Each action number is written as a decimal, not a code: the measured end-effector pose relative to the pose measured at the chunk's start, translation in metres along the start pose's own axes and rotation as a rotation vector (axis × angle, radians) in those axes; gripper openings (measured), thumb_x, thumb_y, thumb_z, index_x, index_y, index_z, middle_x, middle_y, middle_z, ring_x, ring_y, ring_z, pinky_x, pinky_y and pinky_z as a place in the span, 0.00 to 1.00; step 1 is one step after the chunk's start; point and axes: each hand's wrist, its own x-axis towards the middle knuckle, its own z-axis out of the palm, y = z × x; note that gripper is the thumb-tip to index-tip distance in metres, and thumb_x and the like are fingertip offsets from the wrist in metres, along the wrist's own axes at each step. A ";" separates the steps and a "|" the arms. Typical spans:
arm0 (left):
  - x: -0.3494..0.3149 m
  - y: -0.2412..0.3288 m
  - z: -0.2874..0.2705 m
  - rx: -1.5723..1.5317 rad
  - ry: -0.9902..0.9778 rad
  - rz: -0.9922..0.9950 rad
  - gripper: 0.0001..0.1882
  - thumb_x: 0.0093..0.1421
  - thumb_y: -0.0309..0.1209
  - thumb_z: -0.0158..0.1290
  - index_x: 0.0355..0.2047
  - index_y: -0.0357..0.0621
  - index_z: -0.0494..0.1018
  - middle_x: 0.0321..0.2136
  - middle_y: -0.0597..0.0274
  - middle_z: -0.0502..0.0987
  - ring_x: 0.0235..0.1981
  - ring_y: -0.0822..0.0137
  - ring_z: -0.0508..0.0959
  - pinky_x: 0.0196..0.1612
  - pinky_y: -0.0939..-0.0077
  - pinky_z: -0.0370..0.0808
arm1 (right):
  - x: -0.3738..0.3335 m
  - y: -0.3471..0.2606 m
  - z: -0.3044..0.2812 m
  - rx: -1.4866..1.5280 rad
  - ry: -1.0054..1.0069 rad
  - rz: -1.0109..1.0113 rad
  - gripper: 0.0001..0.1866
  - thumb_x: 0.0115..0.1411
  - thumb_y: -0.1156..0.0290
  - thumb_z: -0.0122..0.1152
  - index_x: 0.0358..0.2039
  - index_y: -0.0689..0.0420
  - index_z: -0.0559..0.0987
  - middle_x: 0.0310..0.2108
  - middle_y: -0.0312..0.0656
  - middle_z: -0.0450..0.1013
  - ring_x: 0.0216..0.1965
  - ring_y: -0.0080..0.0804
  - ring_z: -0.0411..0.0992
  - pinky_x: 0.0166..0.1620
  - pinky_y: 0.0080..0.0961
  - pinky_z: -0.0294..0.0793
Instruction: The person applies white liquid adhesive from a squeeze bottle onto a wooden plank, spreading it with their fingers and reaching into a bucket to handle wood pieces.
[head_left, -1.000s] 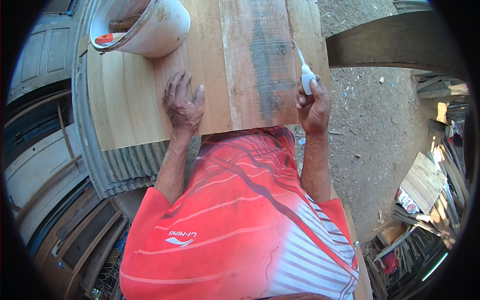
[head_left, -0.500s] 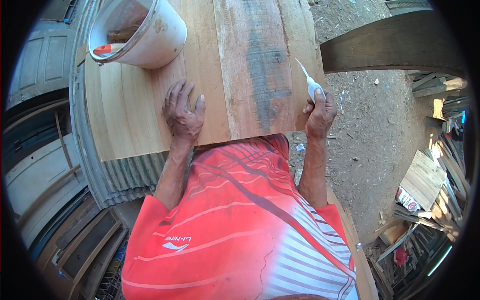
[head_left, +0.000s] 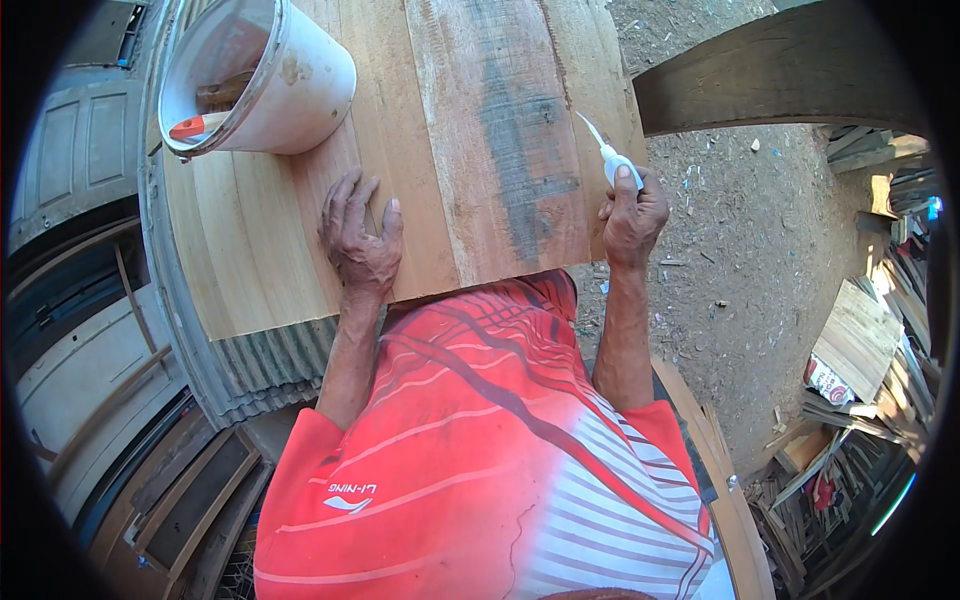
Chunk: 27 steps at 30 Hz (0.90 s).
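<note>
A wide panel of joined wooden boards [head_left: 430, 190] lies in front of me, with a dark blue-grey stain running along one board. My left hand [head_left: 360, 240] rests flat on it with the fingers spread, holding nothing. Over the panel's right edge, my right hand [head_left: 635, 218] grips a small white glue bottle [head_left: 618, 168]. Its long thin nozzle points up and to the left, over the boards. To the far left of the panel stands a white plastic bucket [head_left: 310, 85], tilted in view, with an orange-and-white handled tool [head_left: 200, 125] inside.
Corrugated metal sheeting [head_left: 275, 360] shows beneath the panel's near left edge. A curved dark timber [head_left: 790, 75] juts in at the upper right. Wood scraps [head_left: 850, 350] are heaped at the right, beyond littered dirt ground [head_left: 740, 250]. Door panels [head_left: 80, 145] stand at the left.
The view has shifted slightly. My right hand has moved a little left with the glue bottle, whose nozzle now tips further left. My left hand stays on the boards.
</note>
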 end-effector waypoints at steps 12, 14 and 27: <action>0.003 0.003 0.000 0.003 0.015 -0.016 0.19 0.60 0.30 0.64 0.52 0.43 0.80 0.56 0.53 0.78 0.60 0.50 0.76 0.64 0.55 0.71 | 0.000 -0.003 0.000 -0.049 -0.011 0.024 0.15 0.73 0.61 0.61 0.37 0.61 0.80 0.21 0.29 0.69 0.17 0.12 0.64 0.19 0.19 0.60; 0.003 0.003 0.000 0.001 0.015 -0.019 0.19 0.59 0.29 0.64 0.51 0.43 0.80 0.56 0.53 0.78 0.59 0.50 0.76 0.64 0.55 0.71 | 0.000 -0.002 0.000 -0.053 -0.007 0.023 0.15 0.73 0.61 0.61 0.37 0.61 0.80 0.21 0.29 0.69 0.17 0.12 0.64 0.19 0.19 0.60; 0.003 0.001 0.002 0.004 0.021 -0.017 0.18 0.60 0.29 0.64 0.51 0.43 0.80 0.55 0.53 0.78 0.59 0.50 0.76 0.63 0.55 0.72 | -0.001 0.002 -0.003 -0.033 -0.010 0.044 0.14 0.74 0.62 0.59 0.37 0.62 0.79 0.21 0.30 0.70 0.16 0.12 0.65 0.19 0.19 0.61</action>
